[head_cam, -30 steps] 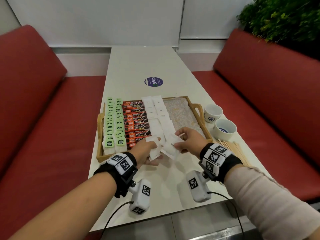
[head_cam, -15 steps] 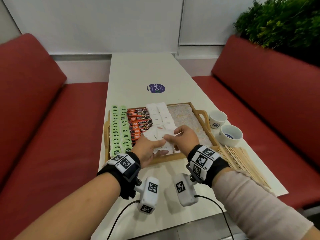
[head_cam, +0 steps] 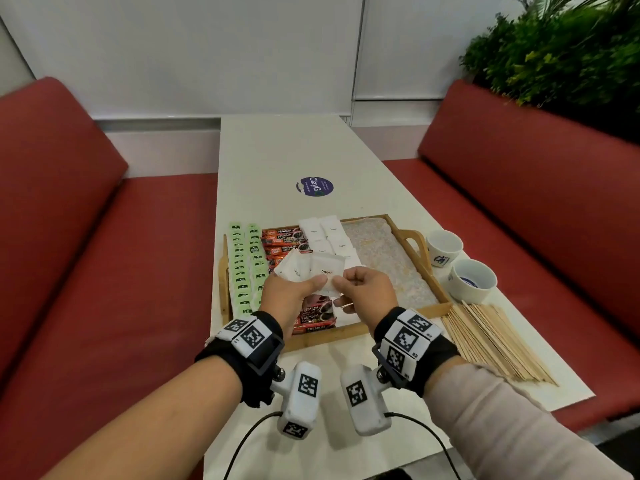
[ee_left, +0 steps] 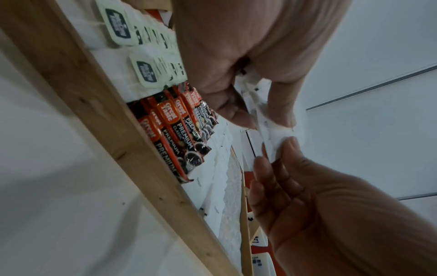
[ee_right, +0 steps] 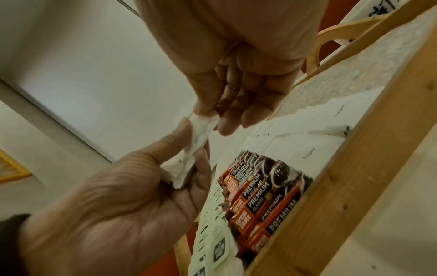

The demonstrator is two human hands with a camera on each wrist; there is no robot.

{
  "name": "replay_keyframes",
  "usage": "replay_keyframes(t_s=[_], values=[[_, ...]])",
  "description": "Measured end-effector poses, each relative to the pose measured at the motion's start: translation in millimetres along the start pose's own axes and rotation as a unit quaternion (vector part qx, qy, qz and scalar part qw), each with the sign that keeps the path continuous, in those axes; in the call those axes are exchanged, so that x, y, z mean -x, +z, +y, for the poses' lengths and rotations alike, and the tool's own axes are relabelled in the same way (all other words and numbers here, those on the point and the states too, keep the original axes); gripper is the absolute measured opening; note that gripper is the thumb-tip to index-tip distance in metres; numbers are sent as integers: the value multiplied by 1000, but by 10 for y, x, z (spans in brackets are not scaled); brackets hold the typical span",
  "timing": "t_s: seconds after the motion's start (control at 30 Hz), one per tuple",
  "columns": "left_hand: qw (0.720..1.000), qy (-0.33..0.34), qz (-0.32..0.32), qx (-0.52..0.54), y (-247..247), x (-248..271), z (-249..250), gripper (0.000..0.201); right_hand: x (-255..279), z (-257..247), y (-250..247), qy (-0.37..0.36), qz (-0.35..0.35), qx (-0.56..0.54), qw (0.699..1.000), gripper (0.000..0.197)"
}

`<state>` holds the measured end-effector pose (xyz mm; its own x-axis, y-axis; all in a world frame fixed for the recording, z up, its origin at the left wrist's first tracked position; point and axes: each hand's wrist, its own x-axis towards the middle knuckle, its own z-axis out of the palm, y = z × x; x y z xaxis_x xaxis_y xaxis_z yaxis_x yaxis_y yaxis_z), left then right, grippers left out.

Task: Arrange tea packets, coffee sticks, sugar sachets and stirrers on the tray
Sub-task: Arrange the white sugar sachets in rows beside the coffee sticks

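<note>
Both hands hover over the near end of the wooden tray [head_cam: 360, 330]: the left hand [head_cam: 291, 296] grips a small fan of sugar sachets [head_cam: 308, 268], and the right hand [head_cam: 367, 289] pinches the nearest one by its corner to peel it off. Best to draw it clear singly, then lay it flat, overlapping the white column (already running alongside the coffee sticks [head_cam: 284, 241]). Only the head view shows the stirrers [head_cam: 491, 337] waiting on the worktop [head_cam: 277, 150]; the wrist views reveal the thumb-and-fingertip pinch.

Red cushioned benches [head_cam: 540, 209] flank a white table [head_cam: 277, 150] against pale walls [head_cam: 187, 50], greenery [head_cam: 554, 53] right.
</note>
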<state>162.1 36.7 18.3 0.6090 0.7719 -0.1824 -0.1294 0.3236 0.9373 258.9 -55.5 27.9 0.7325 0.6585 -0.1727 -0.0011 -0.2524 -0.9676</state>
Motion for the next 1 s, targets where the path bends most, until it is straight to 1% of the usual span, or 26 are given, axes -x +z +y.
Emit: replay_keyframes(t_s=[0.1,0.2,0.27,0.33,0.4,0.43,0.5,0.57,0.63,0.73,0.8,0.9,0.93,1.0], values=[[1000,-6,24,17,9,-112,17,14,-122,-22,10,-1,2,13,1000,18],[998,-19,52,34,23,-265,21,12,-291,-33,5,5,5,22,1000,19],[996,-22,77,35,20,-403,45,10,-461,-54,-29,7,22,30,999,20],[994,-24,98,45,-3,-544,100,8,-677,-106,-92,1,55,56,997,22],[992,-24,116,49,-32,-680,143,9,-906,-122,-174,8,78,89,993,26],[991,-27,124,48,-43,-741,149,15,-998,-113,-206,19,76,109,991,27],[989,-34,133,48,-56,-843,158,24,-1159,-53,-237,43,53,167,984,23],[989,-40,133,42,-58,-917,160,17,-1270,14,-233,60,24,225,972,15],[989,-44,135,34,-66,-963,144,11,-1330,70,-201,78,-1,256,963,11],[988,-45,142,36,-71,-998,109,25,-1354,113,-149,94,-36,300,948,10],[988,-47,143,41,-68,-1010,89,29,-1355,125,-117,100,-45,324,940,10],[989,-45,137,40,-56,-1014,81,21,-1360,141,-72,109,-50,344,931,16],[989,-46,135,40,-51,-1014,74,19,-1355,141,-59,106,-51,353,928,15],[989,-52,131,40,-34,-1005,63,13,-1354,144,-38,98,-57,367,923,7]])
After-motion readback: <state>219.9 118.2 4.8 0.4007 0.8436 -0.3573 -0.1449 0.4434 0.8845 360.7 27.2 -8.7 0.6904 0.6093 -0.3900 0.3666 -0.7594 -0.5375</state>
